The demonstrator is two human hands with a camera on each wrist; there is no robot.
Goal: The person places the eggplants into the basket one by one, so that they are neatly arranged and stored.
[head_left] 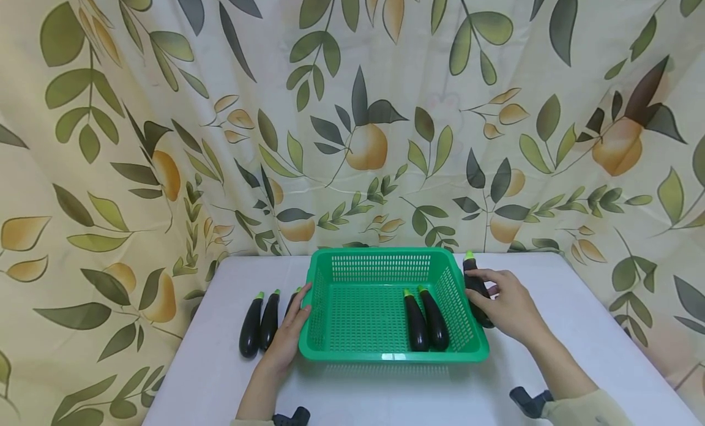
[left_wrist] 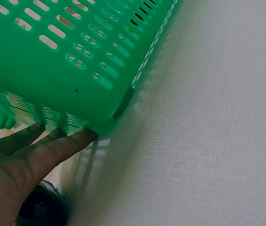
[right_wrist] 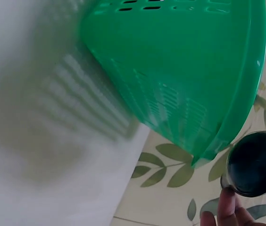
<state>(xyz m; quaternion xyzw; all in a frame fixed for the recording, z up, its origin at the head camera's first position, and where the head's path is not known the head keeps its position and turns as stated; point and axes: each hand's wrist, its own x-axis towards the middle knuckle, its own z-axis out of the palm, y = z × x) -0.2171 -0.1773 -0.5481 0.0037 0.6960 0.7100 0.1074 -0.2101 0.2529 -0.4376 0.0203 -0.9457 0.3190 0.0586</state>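
Observation:
A green plastic basket (head_left: 385, 356) with slotted walls stands on the table, and two eggplants, one (head_left: 417, 331) beside the other (head_left: 437, 325), lie in its right part. My left hand (head_left: 285, 340) rests on the basket's left side. In the left wrist view its fingers (left_wrist: 57, 150) stretch out against the basket wall. Just beyond the right rim, my right hand (head_left: 512, 306) grips another eggplant (head_left: 473, 283) between thumb and fingers, its green stem end pointing away. The right wrist view shows that eggplant's rounded dark end (right_wrist: 255, 165) beside the basket corner.
Left of the basket lie two eggplants, one (head_left: 250, 328) next to another (head_left: 269, 322), and a third (head_left: 292, 298) is partly hidden behind my left hand. A white cloth covers the table (head_left: 385, 395). Behind it hangs a leaf-and-fruit patterned curtain (head_left: 363, 193).

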